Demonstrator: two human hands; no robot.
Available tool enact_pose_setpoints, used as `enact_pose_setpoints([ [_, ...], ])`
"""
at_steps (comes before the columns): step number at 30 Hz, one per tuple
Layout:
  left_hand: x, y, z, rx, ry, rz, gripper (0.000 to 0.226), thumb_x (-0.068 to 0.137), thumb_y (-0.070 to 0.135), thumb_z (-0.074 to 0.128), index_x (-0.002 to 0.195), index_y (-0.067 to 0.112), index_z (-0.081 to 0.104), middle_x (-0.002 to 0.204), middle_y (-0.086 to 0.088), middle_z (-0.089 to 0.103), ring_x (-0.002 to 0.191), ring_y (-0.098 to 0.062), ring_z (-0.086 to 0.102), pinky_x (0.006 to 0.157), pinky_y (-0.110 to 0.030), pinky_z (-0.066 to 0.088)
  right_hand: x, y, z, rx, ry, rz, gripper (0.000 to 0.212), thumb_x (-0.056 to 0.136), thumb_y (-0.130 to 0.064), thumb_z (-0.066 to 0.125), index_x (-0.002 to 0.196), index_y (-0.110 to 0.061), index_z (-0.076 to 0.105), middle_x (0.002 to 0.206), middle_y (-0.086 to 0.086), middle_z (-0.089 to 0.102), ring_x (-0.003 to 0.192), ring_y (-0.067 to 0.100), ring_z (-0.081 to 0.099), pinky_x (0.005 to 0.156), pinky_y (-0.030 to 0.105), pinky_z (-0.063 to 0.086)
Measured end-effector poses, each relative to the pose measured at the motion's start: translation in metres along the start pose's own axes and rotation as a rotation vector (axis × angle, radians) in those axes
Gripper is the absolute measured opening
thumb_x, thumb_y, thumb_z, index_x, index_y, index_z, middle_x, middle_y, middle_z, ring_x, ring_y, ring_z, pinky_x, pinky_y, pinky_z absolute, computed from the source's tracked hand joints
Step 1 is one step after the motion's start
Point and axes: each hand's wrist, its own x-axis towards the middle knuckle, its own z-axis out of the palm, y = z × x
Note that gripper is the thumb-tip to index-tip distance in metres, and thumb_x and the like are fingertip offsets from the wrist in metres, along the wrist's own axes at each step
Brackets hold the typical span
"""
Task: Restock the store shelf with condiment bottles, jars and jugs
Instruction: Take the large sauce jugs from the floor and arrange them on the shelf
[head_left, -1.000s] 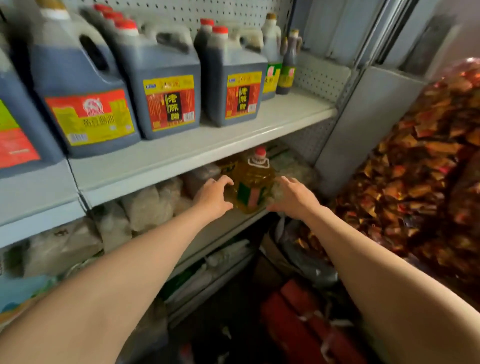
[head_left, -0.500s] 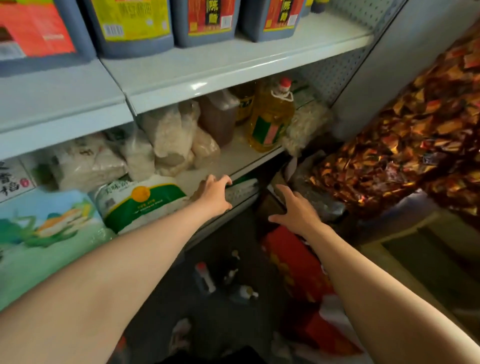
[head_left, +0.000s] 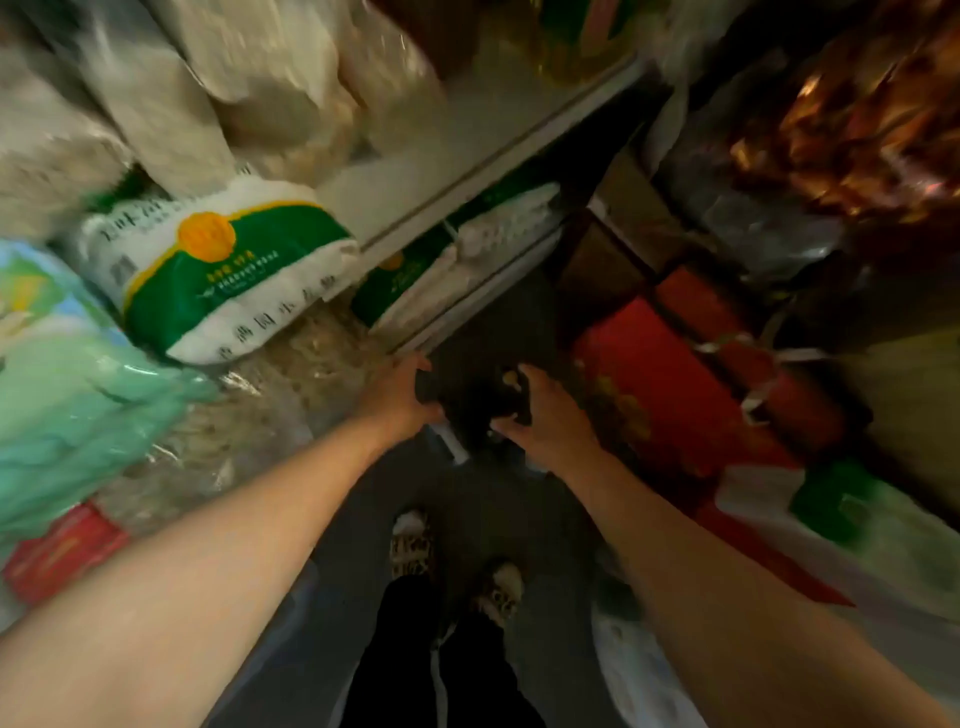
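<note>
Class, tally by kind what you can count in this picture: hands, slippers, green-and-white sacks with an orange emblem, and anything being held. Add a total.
hands: 2, left and right
dark container, gripped by both hands, too blurred to name further: 1
leopard-print slippers: 2
green-and-white sacks with an orange emblem: 2
Total: 7

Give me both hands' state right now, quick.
Left hand: grips a dark object low by the floor.
Right hand: grips the same object; what it is cannot be told.
</note>
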Motion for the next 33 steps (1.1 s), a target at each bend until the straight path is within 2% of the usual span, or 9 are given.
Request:
enact_pose_setpoints([
  [4, 0.037, -0.068, 0.063, -0.053, -0.068, -0.006, 0.058, 0.083, 0.039, 0.076, 0.131, 0.016, 0.054, 0.131, -0.009, 0.055, 0.122, -0.029, 0.053, 0.098, -0.038, 0.045, 0.034, 0.048, 0.096, 0.142, -0.044, 0.101, 0.080, 0.089, -0.050, 0.071, 0.154, -0.022, 0.033, 0.154, 0.006, 0.042, 0.139, 0.026, 0.045, 0.110, 0.039, 0.040],
  [7, 0.066, -0.110, 0.107, -0.057, -0.122, 0.016, 0.053, 0.089, 0.041, 0.069, 0.132, 0.014, 0.055, 0.134, -0.009, 0.055, 0.125, -0.028, 0.052, 0.099, -0.034, 0.041, 0.060, 0.086, 0.167, 0.232, -0.040, 0.205, 0.085, 0.079, -0.074, 0.062, 0.147, -0.026, 0.044, 0.144, 0.005, 0.052, 0.134, 0.026, 0.051, 0.108, 0.044, 0.046],
  [11, 0.113, -0.153, 0.154, -0.034, -0.171, 0.076, 0.054, 0.092, 0.040, 0.065, 0.138, 0.016, 0.051, 0.143, -0.008, 0.051, 0.132, -0.028, 0.047, 0.105, -0.034, 0.035, 0.087, 0.121, 0.231, 0.348, -0.011, 0.283, 0.066, 0.092, -0.053, 0.065, 0.146, -0.020, 0.045, 0.148, 0.006, 0.048, 0.135, 0.024, 0.046, 0.104, 0.029, 0.036],
  [15, 0.157, -0.183, 0.192, -0.085, -0.175, 0.102, 0.069, 0.089, 0.041, 0.070, 0.147, 0.020, 0.040, 0.146, -0.005, 0.048, 0.133, -0.024, 0.045, 0.105, -0.033, 0.037, 0.117, 0.140, 0.283, 0.452, 0.036, 0.237, 0.060, 0.092, -0.048, 0.067, 0.143, -0.024, 0.047, 0.144, 0.002, 0.048, 0.132, 0.018, 0.047, 0.098, 0.025, 0.035],
  [20, 0.204, -0.193, 0.230, -0.175, -0.182, 0.099, 0.070, 0.095, 0.031, 0.063, 0.154, 0.022, 0.028, 0.150, -0.003, 0.041, 0.136, -0.018, 0.039, 0.096, -0.017, 0.025, 0.149, 0.153, 0.335, 0.549, 0.129, 0.178, 0.051, 0.090, -0.054, 0.067, 0.132, -0.027, 0.057, 0.133, 0.001, 0.050, 0.124, 0.017, 0.048, 0.097, 0.028, 0.042],
  [23, 0.214, -0.193, 0.236, -0.140, -0.126, 0.158, 0.057, 0.096, 0.029, 0.061, 0.149, 0.025, 0.039, 0.134, -0.001, 0.050, 0.113, -0.010, 0.045, 0.089, -0.017, 0.032, 0.161, 0.158, 0.338, 0.481, 0.186, 0.115, 0.042, 0.088, -0.055, 0.069, 0.116, -0.024, 0.062, 0.130, 0.002, 0.051, 0.116, 0.015, 0.048, 0.092, 0.019, 0.041],
  [26, 0.210, -0.206, 0.247, -0.169, -0.060, 0.158, 0.047, 0.094, 0.031, 0.064, 0.138, 0.021, 0.050, 0.125, 0.000, 0.052, 0.110, -0.014, 0.050, 0.089, -0.028, 0.040, 0.175, 0.165, 0.334, 0.458, 0.183, 0.048, 0.036, 0.087, -0.056, 0.068, 0.102, -0.024, 0.059, 0.114, -0.002, 0.057, 0.100, 0.011, 0.054, 0.077, 0.011, 0.039],
  [29, 0.191, -0.231, 0.253, -0.184, -0.047, 0.154, 0.049, 0.089, 0.034, 0.070, 0.133, 0.019, 0.053, 0.126, 0.002, 0.053, 0.115, -0.018, 0.053, 0.094, -0.032, 0.046, 0.174, 0.174, 0.330, 0.410, 0.063, -0.024, 0.043, 0.094, -0.050, 0.064, 0.125, -0.021, 0.057, 0.137, 0.003, 0.055, 0.123, 0.018, 0.054, 0.094, 0.029, 0.048],
  [33, 0.164, -0.273, 0.260, -0.180, -0.127, 0.115, 0.067, 0.080, 0.023, 0.078, 0.140, 0.022, 0.047, 0.125, 0.006, 0.051, 0.111, -0.010, 0.052, 0.077, -0.007, 0.041, 0.171, 0.183, 0.338, 0.381, 0.033, -0.138, 0.032, 0.096, -0.042, 0.063, 0.119, -0.021, 0.058, 0.161, -0.003, 0.035, 0.147, 0.019, 0.034, 0.113, 0.040, 0.039],
])
